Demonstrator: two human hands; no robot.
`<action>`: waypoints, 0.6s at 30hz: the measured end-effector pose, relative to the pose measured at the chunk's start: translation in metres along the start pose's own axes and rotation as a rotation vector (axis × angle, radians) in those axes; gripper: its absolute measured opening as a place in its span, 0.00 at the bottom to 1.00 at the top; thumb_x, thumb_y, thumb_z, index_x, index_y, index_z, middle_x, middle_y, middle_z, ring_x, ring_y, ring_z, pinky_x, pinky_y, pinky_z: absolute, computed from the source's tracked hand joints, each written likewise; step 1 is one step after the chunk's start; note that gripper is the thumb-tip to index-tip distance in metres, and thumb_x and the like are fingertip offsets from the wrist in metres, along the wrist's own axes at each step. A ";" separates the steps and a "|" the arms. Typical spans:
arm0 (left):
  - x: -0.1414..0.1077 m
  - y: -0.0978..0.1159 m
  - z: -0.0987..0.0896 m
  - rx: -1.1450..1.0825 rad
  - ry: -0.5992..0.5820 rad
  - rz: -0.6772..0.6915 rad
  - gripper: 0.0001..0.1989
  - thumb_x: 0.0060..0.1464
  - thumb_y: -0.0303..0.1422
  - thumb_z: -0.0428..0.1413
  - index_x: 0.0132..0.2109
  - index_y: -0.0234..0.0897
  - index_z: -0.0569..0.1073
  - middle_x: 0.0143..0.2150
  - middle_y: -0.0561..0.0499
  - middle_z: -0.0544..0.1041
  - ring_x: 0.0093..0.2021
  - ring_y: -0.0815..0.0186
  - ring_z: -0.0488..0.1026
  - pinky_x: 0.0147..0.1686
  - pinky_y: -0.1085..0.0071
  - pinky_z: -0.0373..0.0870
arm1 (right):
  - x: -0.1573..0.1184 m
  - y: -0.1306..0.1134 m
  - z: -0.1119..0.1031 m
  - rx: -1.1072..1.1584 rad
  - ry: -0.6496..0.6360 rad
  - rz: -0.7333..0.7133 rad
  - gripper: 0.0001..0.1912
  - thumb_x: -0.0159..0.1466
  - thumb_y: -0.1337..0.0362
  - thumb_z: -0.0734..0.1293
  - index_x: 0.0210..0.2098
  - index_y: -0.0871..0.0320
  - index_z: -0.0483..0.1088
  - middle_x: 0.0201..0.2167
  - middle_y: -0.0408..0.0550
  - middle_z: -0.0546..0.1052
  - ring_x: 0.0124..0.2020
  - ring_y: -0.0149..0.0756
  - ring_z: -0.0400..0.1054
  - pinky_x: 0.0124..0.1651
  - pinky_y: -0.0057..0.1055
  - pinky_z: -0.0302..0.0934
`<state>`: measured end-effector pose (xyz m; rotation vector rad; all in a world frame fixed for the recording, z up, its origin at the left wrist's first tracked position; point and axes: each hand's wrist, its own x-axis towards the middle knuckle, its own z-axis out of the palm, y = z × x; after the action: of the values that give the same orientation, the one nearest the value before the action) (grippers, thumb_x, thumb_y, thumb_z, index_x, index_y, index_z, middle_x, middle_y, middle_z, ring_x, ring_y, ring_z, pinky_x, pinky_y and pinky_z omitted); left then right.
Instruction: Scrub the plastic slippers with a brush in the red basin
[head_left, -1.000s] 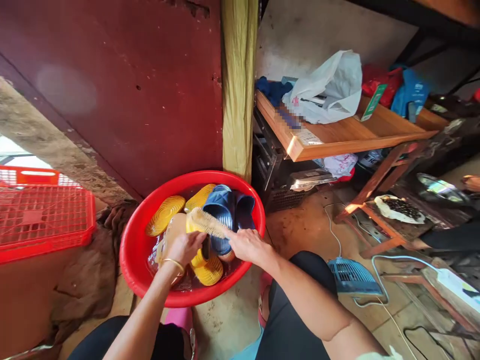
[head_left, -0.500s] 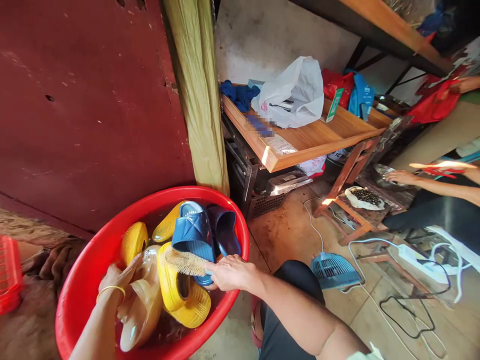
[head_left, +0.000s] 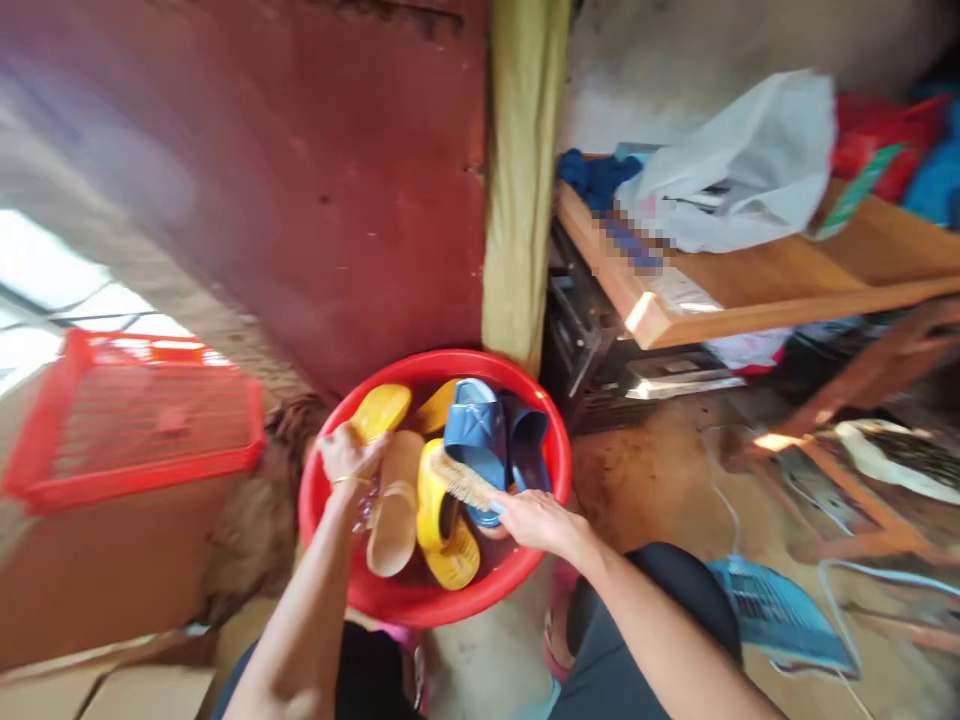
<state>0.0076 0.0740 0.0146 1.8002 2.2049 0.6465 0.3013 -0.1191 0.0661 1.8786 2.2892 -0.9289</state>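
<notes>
A red basin (head_left: 442,612) holds several slippers in water. My left hand (head_left: 351,455) grips a yellow slipper (head_left: 382,408) at the basin's left rim. Beside it lies a beige slipper (head_left: 394,510). My right hand (head_left: 536,518) is closed on the handle of a scrub brush (head_left: 461,480), whose bristles rest over another yellow slipper (head_left: 431,500) and near a blue slipper (head_left: 476,430). A dark blue slipper (head_left: 529,445) leans at the basin's right side.
A red plastic crate (head_left: 142,475) stands at the left. A wooden table (head_left: 750,320) with a white plastic bag (head_left: 742,180) is at the upper right. A blue fan-shaped object (head_left: 784,615) lies on the floor at the lower right.
The view has swung left, bringing the red crate into sight. My left hand has moved from beside the beige slipper onto the yellow slipper, which is raised. My right hand still holds the brush.
</notes>
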 end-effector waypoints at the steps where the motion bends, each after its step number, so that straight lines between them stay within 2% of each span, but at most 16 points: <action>1: -0.004 0.005 -0.009 -0.049 0.044 0.030 0.37 0.48 0.52 0.61 0.57 0.29 0.70 0.52 0.35 0.70 0.60 0.43 0.65 0.53 0.54 0.68 | 0.002 0.001 0.002 0.001 0.008 -0.013 0.27 0.69 0.57 0.59 0.67 0.42 0.59 0.47 0.49 0.81 0.46 0.46 0.76 0.45 0.36 0.65; 5: -0.027 0.019 -0.035 -0.311 0.045 0.080 0.33 0.49 0.49 0.61 0.58 0.37 0.71 0.57 0.39 0.70 0.59 0.50 0.67 0.56 0.57 0.66 | 0.008 0.001 0.005 -0.011 0.028 -0.009 0.30 0.68 0.64 0.57 0.69 0.46 0.59 0.46 0.50 0.82 0.47 0.45 0.76 0.46 0.34 0.64; 7: -0.045 0.020 -0.042 -0.530 -0.077 0.016 0.30 0.51 0.51 0.59 0.56 0.38 0.72 0.53 0.41 0.74 0.54 0.53 0.71 0.52 0.59 0.69 | 0.003 0.000 0.003 0.038 0.048 -0.019 0.28 0.68 0.64 0.57 0.67 0.47 0.62 0.44 0.50 0.82 0.45 0.44 0.77 0.44 0.33 0.64; 10: -0.075 0.017 -0.044 -0.877 -0.360 -0.206 0.32 0.53 0.57 0.54 0.52 0.36 0.74 0.44 0.42 0.78 0.41 0.57 0.76 0.39 0.64 0.73 | -0.009 -0.003 0.004 0.186 0.089 -0.071 0.25 0.70 0.60 0.57 0.65 0.48 0.65 0.44 0.48 0.83 0.41 0.41 0.78 0.41 0.30 0.66; 12: -0.093 0.013 -0.043 -1.064 -0.502 -0.392 0.35 0.53 0.62 0.51 0.52 0.36 0.74 0.39 0.43 0.78 0.35 0.57 0.77 0.33 0.65 0.73 | -0.015 -0.007 0.014 0.264 0.170 -0.101 0.25 0.70 0.58 0.57 0.65 0.50 0.66 0.47 0.50 0.82 0.44 0.41 0.77 0.44 0.31 0.67; 15: -0.113 0.005 -0.037 -1.248 -0.581 -0.599 0.37 0.53 0.64 0.49 0.52 0.36 0.74 0.37 0.42 0.79 0.33 0.56 0.78 0.33 0.62 0.74 | -0.018 -0.023 0.042 0.348 0.344 -0.143 0.26 0.70 0.59 0.56 0.65 0.56 0.65 0.54 0.54 0.78 0.51 0.42 0.75 0.52 0.34 0.67; 18: -0.121 -0.006 -0.031 -1.288 -0.647 -0.693 0.35 0.56 0.62 0.49 0.49 0.33 0.74 0.36 0.40 0.79 0.33 0.57 0.77 0.34 0.62 0.75 | -0.017 -0.045 0.069 0.465 0.477 -0.147 0.28 0.70 0.58 0.54 0.66 0.61 0.63 0.58 0.57 0.75 0.51 0.42 0.75 0.53 0.35 0.68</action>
<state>0.0158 -0.0500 0.0270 0.4287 1.2265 0.8292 0.2424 -0.1699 0.0346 2.3559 2.6878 -1.2344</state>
